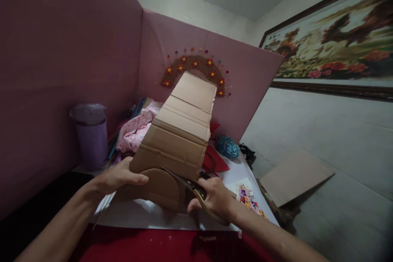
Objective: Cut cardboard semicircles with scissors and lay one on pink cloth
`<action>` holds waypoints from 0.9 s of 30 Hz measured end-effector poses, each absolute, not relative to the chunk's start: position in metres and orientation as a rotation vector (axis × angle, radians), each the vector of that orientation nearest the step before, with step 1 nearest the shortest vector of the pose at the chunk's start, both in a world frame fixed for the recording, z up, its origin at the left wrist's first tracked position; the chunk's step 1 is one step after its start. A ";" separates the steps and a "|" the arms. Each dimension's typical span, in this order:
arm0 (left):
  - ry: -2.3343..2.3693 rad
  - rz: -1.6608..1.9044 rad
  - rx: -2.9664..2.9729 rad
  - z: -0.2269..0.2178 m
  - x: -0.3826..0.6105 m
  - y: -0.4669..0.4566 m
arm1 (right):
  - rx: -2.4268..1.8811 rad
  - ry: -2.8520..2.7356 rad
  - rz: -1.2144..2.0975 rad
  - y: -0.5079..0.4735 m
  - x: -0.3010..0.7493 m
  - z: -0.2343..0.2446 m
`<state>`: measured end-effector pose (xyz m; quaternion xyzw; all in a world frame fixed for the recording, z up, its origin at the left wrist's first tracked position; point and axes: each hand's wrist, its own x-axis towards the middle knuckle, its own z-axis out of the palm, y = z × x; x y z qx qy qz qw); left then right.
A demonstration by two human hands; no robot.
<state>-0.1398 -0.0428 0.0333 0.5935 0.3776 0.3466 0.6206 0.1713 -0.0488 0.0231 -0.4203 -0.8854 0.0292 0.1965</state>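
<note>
A long creased sheet of cardboard (178,137) is held up in front of me, tilted away. My left hand (123,174) is closed on its lower left edge, thumb on the near side. A rounded cardboard part (161,188) with a curved edge lies along the sheet's lower end; whether it is fully separate I cannot tell. My right hand (216,198) is closed round the handles of a pair of scissors (199,196). Their blades point left and lie at the curved edge of the cardboard.
A purple lidded cup (92,139), pink cloth (138,127) and blue yarn ball (227,146) stand on the white table (147,215). Red sheets (217,161) and colourful stickers (247,196) lie right. A flower-decorated cardboard arch (195,62) hangs on the pink panel (245,65). Another board (296,176) leans right.
</note>
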 end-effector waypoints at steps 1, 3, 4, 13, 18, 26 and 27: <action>0.854 0.792 1.369 0.034 -0.139 -0.044 | -1.192 -2.463 0.065 -0.055 0.171 0.024; 0.821 0.776 1.365 0.036 -0.138 -0.047 | -1.238 -2.421 0.081 -0.070 0.171 0.028; 0.801 0.766 1.356 0.037 -0.137 -0.049 | -1.271 -2.397 0.114 -0.080 0.170 0.030; 0.727 0.632 1.267 0.057 -0.113 -0.049 | -1.500 -2.054 0.756 -0.143 0.175 0.036; 0.825 0.572 1.233 0.051 -0.100 -0.027 | -1.408 -1.790 1.119 -0.138 0.172 0.017; 0.870 0.431 1.294 0.036 -0.102 0.000 | -1.533 -1.416 1.493 -0.138 0.159 0.004; 0.862 0.416 1.297 0.037 -0.102 0.001 | -1.544 -1.400 1.495 -0.138 0.158 0.004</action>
